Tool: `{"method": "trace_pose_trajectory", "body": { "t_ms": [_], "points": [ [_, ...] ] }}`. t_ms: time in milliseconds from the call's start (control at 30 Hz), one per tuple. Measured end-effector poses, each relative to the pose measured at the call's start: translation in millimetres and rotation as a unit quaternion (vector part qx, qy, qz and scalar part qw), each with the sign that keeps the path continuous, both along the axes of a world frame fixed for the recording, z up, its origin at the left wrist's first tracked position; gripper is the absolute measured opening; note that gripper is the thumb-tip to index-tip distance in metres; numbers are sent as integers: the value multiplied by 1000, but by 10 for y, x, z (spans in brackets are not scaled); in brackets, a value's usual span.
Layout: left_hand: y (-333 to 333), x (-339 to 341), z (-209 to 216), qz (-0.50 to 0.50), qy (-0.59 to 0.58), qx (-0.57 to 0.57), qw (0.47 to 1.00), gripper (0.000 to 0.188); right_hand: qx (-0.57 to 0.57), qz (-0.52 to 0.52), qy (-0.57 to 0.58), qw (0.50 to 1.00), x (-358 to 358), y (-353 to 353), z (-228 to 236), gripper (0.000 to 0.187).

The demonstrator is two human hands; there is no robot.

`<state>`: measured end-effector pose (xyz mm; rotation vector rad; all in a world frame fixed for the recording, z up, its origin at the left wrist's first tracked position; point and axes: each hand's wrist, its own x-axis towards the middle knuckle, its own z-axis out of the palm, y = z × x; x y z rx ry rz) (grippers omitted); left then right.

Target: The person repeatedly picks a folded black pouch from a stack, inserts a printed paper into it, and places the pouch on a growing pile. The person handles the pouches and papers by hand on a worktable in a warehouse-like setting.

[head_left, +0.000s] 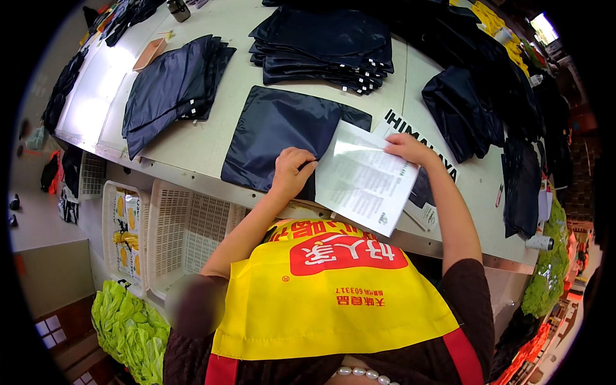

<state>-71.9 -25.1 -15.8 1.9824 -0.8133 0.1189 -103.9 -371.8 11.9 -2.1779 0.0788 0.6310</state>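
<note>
The left hand (292, 172) presses on a flat dark navy fabric piece (276, 131) at the table (212, 144) edge. At its 3 o'clock, the right hand (407, 147) holds the top edge of a white printed sheet (362, 179). A stack of folded navy pieces (324, 48) lies at 12 o'clock.

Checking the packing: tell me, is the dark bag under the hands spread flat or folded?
Spread flat: the dark bag lies open on the table, corners out.
</note>
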Motion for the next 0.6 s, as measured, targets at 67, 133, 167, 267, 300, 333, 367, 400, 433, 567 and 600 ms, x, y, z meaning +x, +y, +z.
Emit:
{"method": "trace_pose_trajectory", "body": {
  "t_ms": [67,133,167,267,300,333,367,400,433,567,600],
  "points": [
    [5,-24,-32,-40,7,18,999,10,-3,21,-41,999,236,241,-88,26],
    [-19,-55,-124,-48,-25,15,998,10,49,-35,-86,994,385,472,-239,29],
    [-33,-61,-174,-54,-41,13,998,10,67,-68,-108,990,438,555,-331,31],
    [27,-76,-330,-41,-15,27,999,11,78,-157,-120,977,434,597,-355,33],
    [53,-87,-363,-32,-13,30,999,11,74,-184,-115,973,402,584,-311,33],
    [71,-101,-376,-24,-14,31,999,11,114,-238,-32,964,309,557,-171,34],
    [87,-120,-382,-16,-16,32,999,11,157,-275,51,947,192,494,-126,32],
    [67,-123,-380,-12,-19,30,999,12,264,-353,86,893,16,490,-96,23],
    [63,-123,-382,-13,-16,28,999,12,275,-359,94,887,-159,538,-91,20],
    [59,-107,-334,-38,0,31,999,12,226,-351,61,907,-514,569,-237,11],
    [71,-95,-299,-48,3,35,998,13,192,-337,36,921,-542,577,-257,9]
  ]
}}
